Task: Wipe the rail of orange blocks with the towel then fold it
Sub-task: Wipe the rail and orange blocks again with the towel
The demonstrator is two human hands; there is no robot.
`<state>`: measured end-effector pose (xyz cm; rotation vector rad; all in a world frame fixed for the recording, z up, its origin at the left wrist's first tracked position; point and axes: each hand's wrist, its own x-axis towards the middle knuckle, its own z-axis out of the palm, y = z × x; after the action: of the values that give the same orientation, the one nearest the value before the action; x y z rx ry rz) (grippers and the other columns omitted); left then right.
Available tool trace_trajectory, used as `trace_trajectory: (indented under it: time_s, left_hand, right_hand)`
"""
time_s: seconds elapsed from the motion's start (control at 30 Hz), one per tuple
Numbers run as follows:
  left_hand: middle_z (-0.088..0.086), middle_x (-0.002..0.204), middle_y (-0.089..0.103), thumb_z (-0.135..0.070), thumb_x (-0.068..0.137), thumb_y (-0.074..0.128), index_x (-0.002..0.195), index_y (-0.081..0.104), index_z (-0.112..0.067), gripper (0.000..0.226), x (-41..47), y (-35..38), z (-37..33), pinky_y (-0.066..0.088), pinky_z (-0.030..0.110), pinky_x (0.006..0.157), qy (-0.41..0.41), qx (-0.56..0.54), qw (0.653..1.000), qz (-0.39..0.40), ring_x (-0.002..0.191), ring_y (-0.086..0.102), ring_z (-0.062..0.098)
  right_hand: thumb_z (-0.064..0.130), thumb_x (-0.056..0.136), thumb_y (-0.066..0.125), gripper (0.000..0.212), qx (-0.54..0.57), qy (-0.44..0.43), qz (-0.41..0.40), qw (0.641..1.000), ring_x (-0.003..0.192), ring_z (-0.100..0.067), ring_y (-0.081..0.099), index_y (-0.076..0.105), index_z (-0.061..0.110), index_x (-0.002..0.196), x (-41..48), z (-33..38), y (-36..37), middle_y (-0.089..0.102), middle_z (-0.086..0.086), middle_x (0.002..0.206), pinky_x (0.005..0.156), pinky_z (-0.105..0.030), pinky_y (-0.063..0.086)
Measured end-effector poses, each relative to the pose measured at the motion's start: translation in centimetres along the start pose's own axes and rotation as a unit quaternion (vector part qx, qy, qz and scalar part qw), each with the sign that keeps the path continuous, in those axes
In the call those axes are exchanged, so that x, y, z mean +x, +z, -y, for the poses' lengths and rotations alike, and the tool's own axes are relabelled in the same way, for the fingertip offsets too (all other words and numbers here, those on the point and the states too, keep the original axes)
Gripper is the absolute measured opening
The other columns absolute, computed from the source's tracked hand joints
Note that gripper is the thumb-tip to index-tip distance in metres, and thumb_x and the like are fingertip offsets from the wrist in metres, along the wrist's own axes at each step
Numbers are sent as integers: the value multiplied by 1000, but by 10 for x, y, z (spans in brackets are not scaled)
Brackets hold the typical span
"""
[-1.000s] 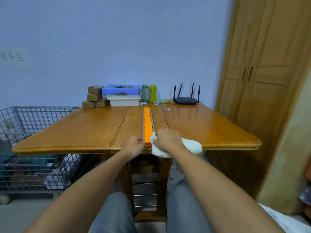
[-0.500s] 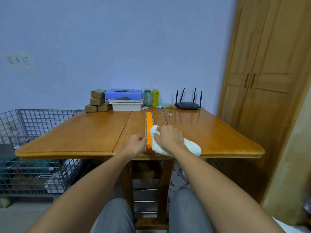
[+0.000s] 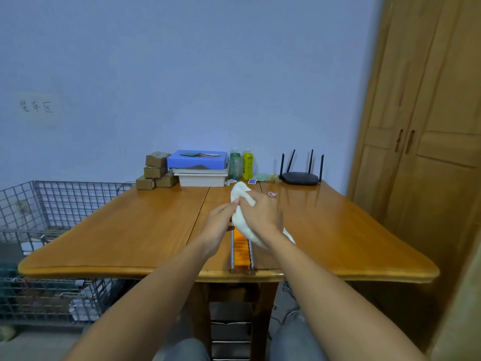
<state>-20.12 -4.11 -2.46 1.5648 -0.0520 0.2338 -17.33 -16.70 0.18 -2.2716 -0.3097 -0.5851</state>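
Towel bunched over the rail, both my hands on it.

The white towel (image 3: 240, 220) sits on the rail of orange blocks (image 3: 241, 250), which runs up the bench (image 3: 130, 230) from the middle of its near edge. My right hand (image 3: 263, 217) has its grip clenched around the cloth; my left hand (image 3: 218, 225) pinches the towel's left side. Boxes (image 3: 156, 169), two bottles (image 3: 242, 164) and a router (image 3: 300, 177) line the far edge.

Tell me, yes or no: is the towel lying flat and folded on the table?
No: the white towel is bunched up in the right hand above the rail of orange blocks, with the left hand touching it.
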Motion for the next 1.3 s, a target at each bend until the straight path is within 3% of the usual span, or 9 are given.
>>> trace_trajectory:
  time_s: [0.1, 0.23, 0.33, 0.5, 0.67, 0.77, 0.97, 1.13, 1.3]
  left_hand:
    - [-2, 112, 78, -49, 99, 56, 121, 71, -23, 37, 18, 1, -10, 54, 42, 99, 9, -24, 1000, 0, 108, 72, 16]
    - [5, 123, 72, -53, 99, 51, 128, 60, -21, 44, 47, 7, -18, 54, 18, 76, 8, -45, 999, -25, 92, 72, 0]
    - [-5, 123, 70, -70, 82, 62, 132, 60, -23, 69, 67, 5, -27, 54, 26, 87, 19, -77, 997, -8, 104, 71, 3]
    - [-31, 109, 68, -42, 104, 49, 137, 49, -40, 33, 105, 5, -39, 49, 10, 80, 74, -59, 994, -56, 96, 65, -18]
    - [-2, 120, 67, -41, 105, 46, 138, 55, -24, 38, 135, -5, -49, 49, 30, 88, 99, 62, 981, -155, 110, 64, 16]
    - [-8, 115, 63, -38, 105, 46, 137, 53, -26, 34, 158, -15, -47, 44, 25, 79, 134, 158, 963, -174, 105, 60, 15]
    - [-14, 103, 64, -45, 102, 51, 128, 62, -36, 31, 202, -44, -27, 41, 30, 74, 168, 339, 908, -180, 95, 59, 13]
    - [6, 113, 74, -48, 100, 51, 145, 55, -30, 48, 250, -67, 3, 56, 38, 75, 148, 459, 854, -193, 94, 67, 26]
    - [10, 104, 72, -41, 100, 55, 139, 62, -27, 42, 293, -69, 30, 55, 39, 72, 132, 545, 810, -172, 90, 67, 29]
  right_hand:
    - [39, 89, 47, 22, 55, -17, -17, 998, 73, -16, 61, 62, 32, 74, 19, 2, 7, 66, 7, 76, 63, -30, 45]
    - [35, 93, 55, 21, 220, 2, -16, 975, 76, -12, 67, 67, 28, 78, 38, 13, 11, 70, 7, 76, 66, -31, 53]
    - [33, 94, 55, 21, 322, 5, -19, 947, 78, -9, 70, 70, 28, 80, 53, 25, 18, 71, 8, 77, 70, -31, 56]
    - [34, 101, 52, 21, 376, 9, -4, 927, 84, -9, 70, 69, 26, 93, 88, 29, 30, 73, 3, 86, 79, -33, 56]
    - [40, 102, 46, 25, 363, -5, 30, 931, 95, -10, 68, 68, 28, 100, 123, 13, 51, 72, 7, 95, 82, -31, 53]
    - [48, 97, 41, 32, 325, -7, 32, 945, 98, -15, 65, 67, 30, 104, 142, 2, 65, 70, 5, 101, 82, -36, 52]
    - [44, 99, 44, 22, 195, 38, 22, 980, 82, -10, 65, 65, 36, 104, 175, -41, 88, 68, 14, 91, 71, -35, 55]
    - [35, 100, 44, 25, 94, 97, 49, 990, 80, -12, 62, 68, 31, 106, 201, -77, 106, 68, 10, 95, 65, -30, 53]
    - [34, 102, 45, 25, 0, 114, 98, 989, 83, -20, 64, 67, 25, 109, 222, -109, 132, 68, 1, 92, 65, -30, 49]
